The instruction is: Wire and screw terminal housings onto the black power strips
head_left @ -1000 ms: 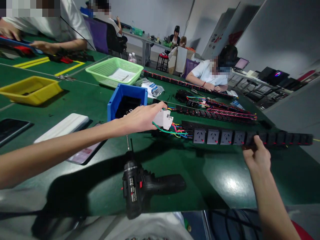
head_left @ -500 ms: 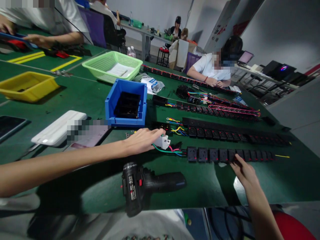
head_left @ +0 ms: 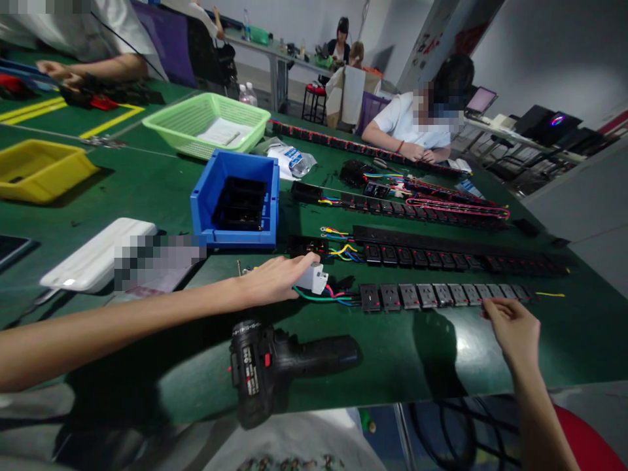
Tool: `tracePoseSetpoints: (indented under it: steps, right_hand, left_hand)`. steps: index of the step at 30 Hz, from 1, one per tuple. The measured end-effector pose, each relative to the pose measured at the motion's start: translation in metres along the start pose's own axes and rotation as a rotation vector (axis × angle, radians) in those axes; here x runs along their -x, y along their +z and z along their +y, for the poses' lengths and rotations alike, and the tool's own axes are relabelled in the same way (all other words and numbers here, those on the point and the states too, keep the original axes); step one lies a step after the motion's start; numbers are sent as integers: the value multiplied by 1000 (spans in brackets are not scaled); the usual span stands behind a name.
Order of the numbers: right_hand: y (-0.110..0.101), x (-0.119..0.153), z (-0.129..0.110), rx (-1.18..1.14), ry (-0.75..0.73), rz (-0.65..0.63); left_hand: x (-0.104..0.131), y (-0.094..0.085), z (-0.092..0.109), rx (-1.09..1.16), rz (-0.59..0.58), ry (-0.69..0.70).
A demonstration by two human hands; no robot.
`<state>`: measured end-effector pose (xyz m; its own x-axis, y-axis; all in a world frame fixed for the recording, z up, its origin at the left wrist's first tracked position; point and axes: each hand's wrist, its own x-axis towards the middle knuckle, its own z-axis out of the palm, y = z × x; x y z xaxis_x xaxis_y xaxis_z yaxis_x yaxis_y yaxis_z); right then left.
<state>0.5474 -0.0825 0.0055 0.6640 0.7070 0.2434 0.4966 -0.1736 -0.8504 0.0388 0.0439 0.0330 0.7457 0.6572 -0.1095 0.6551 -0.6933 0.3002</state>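
My left hand (head_left: 277,280) is closed around a white block-shaped part (head_left: 314,279) at the left end of the nearest strip. Green, red and blue wires run from this part to the row of black sockets (head_left: 407,296). At the right half of that row, my right hand (head_left: 513,324) touches the near edge of the sockets with bent fingers; whether it grips the strip is hard to tell. A yellow wire (head_left: 549,294) sticks out past the row's right end. Behind lies another socket strip (head_left: 417,256) with loose wires at its left end.
A black power drill (head_left: 255,373) lies at the near edge. Beyond my left arm are a blue bin (head_left: 235,237), a green basket (head_left: 171,134), a yellow tray (head_left: 49,176) and a white device (head_left: 101,252). Further strips and people are across the table.
My right hand has moved right along the socket row. The sockets now face more upward and look lighter. My left hand still holds the white part; the view has shifted slightly.
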Motion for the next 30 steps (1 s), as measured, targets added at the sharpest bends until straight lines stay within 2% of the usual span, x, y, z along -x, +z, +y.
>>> tracePoseSetpoints:
  steps: [1,3,5,8,10,13,17,24,27,30]
  right_hand:
    - [10,9,-13,99,-139,-38]
    - [37,29,-42,136,-225,-185]
    - [67,52,-70,210,-461,-415]
    - [110,78,-103,273,-804,-669]
    - [132,89,-115,334,-932,-743]
    - [152,95,-118,414,-1003,-761]
    - [157,90,-108,450,-1019,-721]
    - [137,66,-87,501,-976,-642]
    - [132,62,-88,494,-951,-638]
    - [137,67,-101,396,-930,-645]
  left_hand:
    - [0,1,0,35,-7,6]
    - [1,1,0,100,-18,-2]
    - [3,0,0,152,-23,-12]
    - [6,-2,-4,217,-5,17]
    - [7,-2,-8,242,11,31]
    - [5,1,-16,223,20,1]
    - [-2,10,-18,163,49,-2]
    - [-27,22,6,-4,79,80]
    - [-33,25,7,13,90,116]
    - [-31,26,-1,90,99,132]
